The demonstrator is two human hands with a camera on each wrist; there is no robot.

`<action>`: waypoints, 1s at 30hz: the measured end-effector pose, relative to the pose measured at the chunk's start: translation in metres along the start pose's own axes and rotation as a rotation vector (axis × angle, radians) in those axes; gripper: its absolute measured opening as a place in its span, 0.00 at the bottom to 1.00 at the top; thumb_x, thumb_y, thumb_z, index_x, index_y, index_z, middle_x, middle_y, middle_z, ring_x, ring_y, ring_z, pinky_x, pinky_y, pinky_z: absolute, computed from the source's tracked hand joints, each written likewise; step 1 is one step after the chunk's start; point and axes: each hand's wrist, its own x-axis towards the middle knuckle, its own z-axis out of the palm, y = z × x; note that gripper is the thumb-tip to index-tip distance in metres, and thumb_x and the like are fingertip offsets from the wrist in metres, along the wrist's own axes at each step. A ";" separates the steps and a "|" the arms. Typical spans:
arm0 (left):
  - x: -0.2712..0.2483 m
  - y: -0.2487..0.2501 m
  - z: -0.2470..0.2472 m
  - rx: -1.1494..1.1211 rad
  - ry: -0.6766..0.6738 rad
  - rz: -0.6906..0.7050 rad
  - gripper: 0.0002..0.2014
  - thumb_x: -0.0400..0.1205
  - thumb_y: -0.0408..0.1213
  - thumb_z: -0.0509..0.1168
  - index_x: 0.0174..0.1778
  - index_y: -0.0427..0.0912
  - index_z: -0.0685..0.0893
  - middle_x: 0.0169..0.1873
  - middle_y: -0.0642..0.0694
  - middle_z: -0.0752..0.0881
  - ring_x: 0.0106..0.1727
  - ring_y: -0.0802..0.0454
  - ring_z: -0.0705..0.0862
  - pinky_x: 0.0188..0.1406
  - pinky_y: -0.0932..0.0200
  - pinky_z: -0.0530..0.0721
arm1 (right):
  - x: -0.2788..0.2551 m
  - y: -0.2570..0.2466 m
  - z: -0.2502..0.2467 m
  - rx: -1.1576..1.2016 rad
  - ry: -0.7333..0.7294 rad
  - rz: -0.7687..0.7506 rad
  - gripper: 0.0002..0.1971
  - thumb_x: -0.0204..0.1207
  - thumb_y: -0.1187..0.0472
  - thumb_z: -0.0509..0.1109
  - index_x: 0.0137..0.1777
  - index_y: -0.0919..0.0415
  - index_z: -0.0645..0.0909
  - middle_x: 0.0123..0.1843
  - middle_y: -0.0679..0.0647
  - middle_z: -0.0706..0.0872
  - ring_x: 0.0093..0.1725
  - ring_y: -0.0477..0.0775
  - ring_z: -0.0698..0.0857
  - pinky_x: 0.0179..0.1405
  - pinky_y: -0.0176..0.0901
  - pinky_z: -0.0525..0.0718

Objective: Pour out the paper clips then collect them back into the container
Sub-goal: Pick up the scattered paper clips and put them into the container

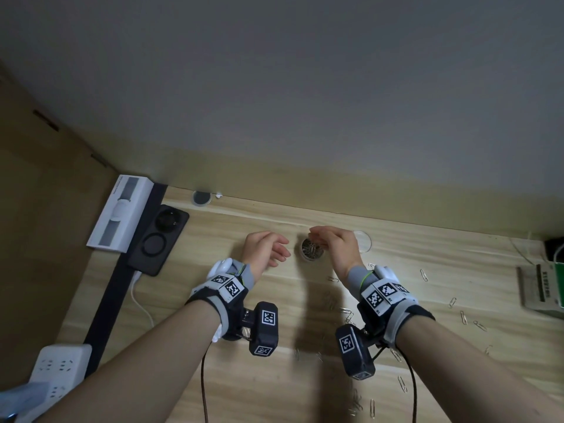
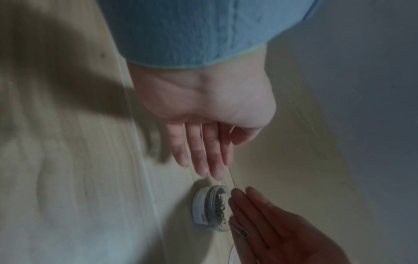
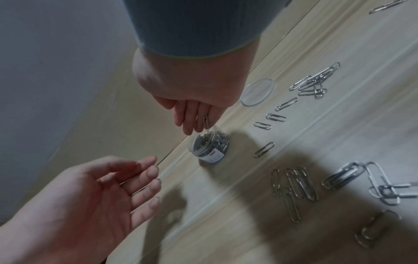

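A small clear round container (image 1: 311, 249) holding a heap of silver paper clips stands on the wooden desk (image 1: 274, 377) between my hands. My right hand (image 1: 317, 236) hovers right over its mouth with the fingers pointing down. In the right wrist view one paper clip (image 3: 205, 121) lies against those straight fingers (image 3: 190, 123), the thumb apart from it, just above the container (image 3: 209, 144). My left hand (image 1: 282, 248) floats left of the container, fingers relaxed and empty, also seen as left hand (image 2: 203, 160). Several loose clips (image 3: 294, 185) lie scattered on the desk to the right.
The container's clear lid (image 1: 363, 241) lies flat just right of my right hand. More clips (image 1: 403, 384) lie near the front. A black socket panel (image 1: 158, 239) and white box (image 1: 120, 212) sit at the left, a power strip (image 1: 58, 370) at the front left, a green box (image 1: 549, 288) at the right edge.
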 end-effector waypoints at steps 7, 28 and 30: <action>-0.011 -0.007 -0.004 0.014 -0.019 -0.013 0.12 0.80 0.31 0.59 0.42 0.32 0.87 0.32 0.34 0.89 0.26 0.48 0.83 0.25 0.60 0.74 | -0.019 -0.004 -0.004 0.200 -0.030 -0.049 0.13 0.79 0.72 0.61 0.54 0.72 0.87 0.53 0.70 0.90 0.55 0.58 0.88 0.58 0.39 0.81; -0.110 -0.131 -0.004 0.438 0.011 0.069 0.10 0.71 0.30 0.69 0.36 0.53 0.85 0.33 0.53 0.86 0.38 0.48 0.85 0.37 0.63 0.77 | -0.131 0.094 -0.098 -0.419 -0.050 0.146 0.04 0.71 0.64 0.79 0.39 0.60 0.87 0.32 0.53 0.87 0.32 0.53 0.82 0.33 0.42 0.81; -0.116 -0.141 -0.007 0.514 0.035 0.129 0.12 0.71 0.28 0.68 0.40 0.52 0.86 0.40 0.50 0.88 0.43 0.49 0.86 0.41 0.63 0.80 | -0.146 0.109 -0.103 -0.459 -0.039 0.151 0.03 0.70 0.65 0.79 0.40 0.60 0.87 0.38 0.58 0.91 0.34 0.55 0.85 0.36 0.44 0.86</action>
